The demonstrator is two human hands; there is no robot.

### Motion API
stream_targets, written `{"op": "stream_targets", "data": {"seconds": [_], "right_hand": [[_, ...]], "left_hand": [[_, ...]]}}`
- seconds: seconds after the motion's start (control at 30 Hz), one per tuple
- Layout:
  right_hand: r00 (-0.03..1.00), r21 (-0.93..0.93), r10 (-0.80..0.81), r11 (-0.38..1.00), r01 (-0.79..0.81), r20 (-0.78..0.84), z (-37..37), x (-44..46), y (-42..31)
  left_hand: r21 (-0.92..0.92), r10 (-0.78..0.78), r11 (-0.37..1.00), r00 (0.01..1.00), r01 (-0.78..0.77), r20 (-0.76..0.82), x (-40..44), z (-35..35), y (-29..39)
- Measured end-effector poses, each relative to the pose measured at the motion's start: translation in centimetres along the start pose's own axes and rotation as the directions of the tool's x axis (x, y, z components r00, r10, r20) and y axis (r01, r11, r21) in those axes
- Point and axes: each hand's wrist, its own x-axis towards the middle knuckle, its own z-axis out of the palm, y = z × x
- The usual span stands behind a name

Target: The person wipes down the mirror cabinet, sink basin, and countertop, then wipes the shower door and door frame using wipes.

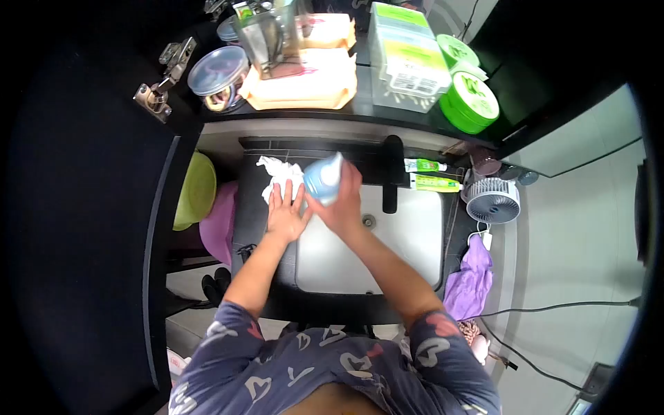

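My right hand [340, 204] is wrapped round a light blue bottle [320, 181] with a white top, at the back left corner of the sink. Just to its left, my left hand [286, 214] lies with fingers spread on a crumpled white cloth [280, 173] on the dark counter. The bottle stands close beside the cloth. Part of the cloth is hidden under my left fingers. The white sink basin [408, 242] lies below my right forearm, with a black faucet [391, 173] behind it.
Two green tubes [436, 182] and a small fan [492, 200] are right of the faucet. An open cabinet shelf [290, 119] above holds jars, packs and a cotton swab box [408, 62]. A purple cloth [470, 280] hangs at the right; green and pink basins [197, 190] stand left.
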Motion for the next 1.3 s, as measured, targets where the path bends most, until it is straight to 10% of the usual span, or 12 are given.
{"op": "stream_targets", "data": {"seconds": [0.23,0.47,0.7,0.8,0.9,1.0,1.23,1.3], "right_hand": [[0.956,-0.078,0.294,0.953,-0.294,-0.017,11.9,4.8,1.5],[0.982,0.019,0.098,0.995,-0.103,0.164,4.6,-2.0,1.4],[0.959,-0.65,0.28,0.735,-0.193,0.032,-14.0,-7.7,15.0],[0.996,-0.871,0.06,0.49,0.028,0.066,-18.1,-1.7,19.6],[0.96,-0.893,0.194,0.439,0.102,0.204,-19.3,0.5,22.7],[0.891,-0.861,0.285,0.472,0.191,0.354,-20.1,1.8,22.5],[0.922,-0.83,0.201,0.526,0.184,0.332,-17.6,4.3,22.6],[0.915,-0.828,0.205,0.526,0.196,0.347,-17.7,4.9,22.3]], "left_hand": [[-0.117,-0.056,0.992,0.998,0.051,-0.042,-4.7,1.4,0.5],[-0.162,0.024,0.985,0.988,-0.05,-0.155,-4.5,2.5,-0.6],[-0.207,0.101,0.961,0.929,-0.184,-0.357,-2.5,2.1,-0.1],[-0.255,0.013,0.957,0.899,-0.138,-0.438,-0.7,3.7,0.4],[-0.581,-0.248,0.804,0.82,-0.123,-0.517,0.8,5.2,0.6],[-0.965,-0.34,-0.03,0.91,-0.26,-0.235,0.4,4.4,2.2],[-0.49,0.249,0.709,0.83,-0.507,-0.499,7.3,-0.1,10.8],[-0.492,0.1,0.853,0.98,-0.174,-0.173,10.8,-0.5,12.6]]}}
